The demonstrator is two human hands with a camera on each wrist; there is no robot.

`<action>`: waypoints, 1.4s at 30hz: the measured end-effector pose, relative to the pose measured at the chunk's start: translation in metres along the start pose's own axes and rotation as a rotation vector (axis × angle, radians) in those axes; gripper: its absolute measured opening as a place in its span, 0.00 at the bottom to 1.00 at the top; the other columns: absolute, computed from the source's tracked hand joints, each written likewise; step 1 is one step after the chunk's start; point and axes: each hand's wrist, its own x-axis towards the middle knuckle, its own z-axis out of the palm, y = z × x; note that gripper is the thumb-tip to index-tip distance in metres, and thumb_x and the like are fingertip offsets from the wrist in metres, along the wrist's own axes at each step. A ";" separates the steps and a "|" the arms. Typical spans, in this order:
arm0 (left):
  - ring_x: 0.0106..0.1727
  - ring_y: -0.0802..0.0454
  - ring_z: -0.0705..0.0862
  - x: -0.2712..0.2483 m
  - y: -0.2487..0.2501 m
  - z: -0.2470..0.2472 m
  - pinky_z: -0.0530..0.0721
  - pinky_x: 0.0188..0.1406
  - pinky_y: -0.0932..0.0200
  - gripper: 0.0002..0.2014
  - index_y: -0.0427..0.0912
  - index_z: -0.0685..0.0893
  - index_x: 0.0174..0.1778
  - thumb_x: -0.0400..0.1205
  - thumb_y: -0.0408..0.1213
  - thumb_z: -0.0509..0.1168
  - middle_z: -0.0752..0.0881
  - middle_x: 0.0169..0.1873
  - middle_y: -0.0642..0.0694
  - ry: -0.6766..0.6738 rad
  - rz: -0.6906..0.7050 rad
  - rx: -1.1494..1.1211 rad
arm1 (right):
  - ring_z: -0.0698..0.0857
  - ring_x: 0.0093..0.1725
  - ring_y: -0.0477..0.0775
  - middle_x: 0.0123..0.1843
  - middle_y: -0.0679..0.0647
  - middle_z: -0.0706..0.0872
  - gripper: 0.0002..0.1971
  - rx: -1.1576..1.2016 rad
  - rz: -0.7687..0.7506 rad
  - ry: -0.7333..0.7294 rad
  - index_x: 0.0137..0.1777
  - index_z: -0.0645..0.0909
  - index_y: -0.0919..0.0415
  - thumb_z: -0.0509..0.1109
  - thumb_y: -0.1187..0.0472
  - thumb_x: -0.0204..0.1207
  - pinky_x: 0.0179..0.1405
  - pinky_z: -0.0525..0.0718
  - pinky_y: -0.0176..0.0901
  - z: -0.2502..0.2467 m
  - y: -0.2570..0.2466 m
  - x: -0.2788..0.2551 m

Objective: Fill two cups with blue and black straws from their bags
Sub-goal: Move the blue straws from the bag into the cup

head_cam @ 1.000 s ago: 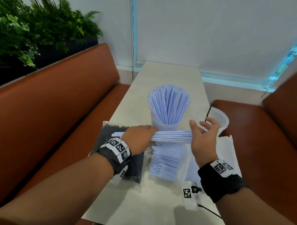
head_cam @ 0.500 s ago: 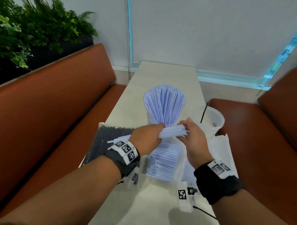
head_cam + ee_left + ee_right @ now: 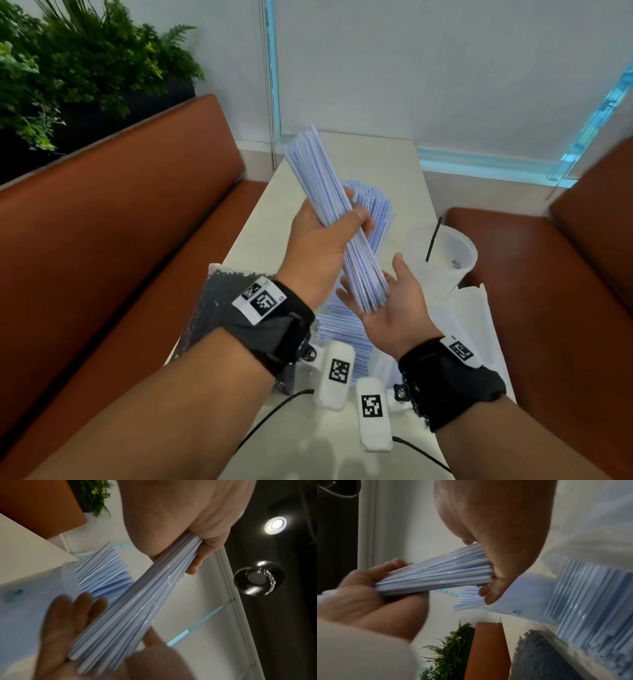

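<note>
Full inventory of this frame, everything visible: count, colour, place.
held straw bundle: one, blue-white, above table
full cup: one, clear, blue straws, table centre
second cup: one, clear, one black straw, table right
blue straw bag: one, clear, table near
black straw bag: one, clear, table left
table: one, cream
benches: two, brown, both sides
plants: green, top left
left hand: grips bundle
right hand: palm under bundle's lower end

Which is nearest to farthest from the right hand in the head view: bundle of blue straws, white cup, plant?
1. Bundle of blue straws: its lower ends rest on the right hand, open palm.
2. White cup: just beyond, to the right, one black straw inside.
3. Plant: far left, behind the bench.
</note>
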 end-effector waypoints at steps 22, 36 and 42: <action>0.40 0.43 0.90 0.015 -0.001 -0.017 0.90 0.50 0.46 0.10 0.38 0.82 0.53 0.77 0.29 0.72 0.89 0.36 0.43 0.127 -0.134 0.003 | 0.71 0.24 0.44 0.27 0.46 0.75 0.09 -1.391 -0.610 -0.105 0.37 0.67 0.49 0.65 0.49 0.69 0.24 0.70 0.34 -0.014 0.012 0.010; 0.34 0.45 0.85 0.074 0.026 -0.026 0.85 0.44 0.50 0.09 0.41 0.78 0.47 0.78 0.25 0.68 0.83 0.32 0.43 0.272 0.154 0.015 | 0.79 0.40 0.52 0.39 0.42 0.78 0.23 -1.985 -0.607 0.043 0.71 0.67 0.44 0.66 0.41 0.80 0.33 0.72 0.46 -0.026 -0.015 0.049; 0.36 0.58 0.87 0.077 -0.016 -0.038 0.86 0.41 0.60 0.04 0.51 0.84 0.43 0.77 0.39 0.73 0.87 0.32 0.57 0.298 0.114 0.514 | 0.81 0.42 0.55 0.40 0.45 0.79 0.16 -2.054 -0.562 -0.045 0.50 0.69 0.46 0.53 0.35 0.86 0.29 0.66 0.46 -0.022 -0.017 0.071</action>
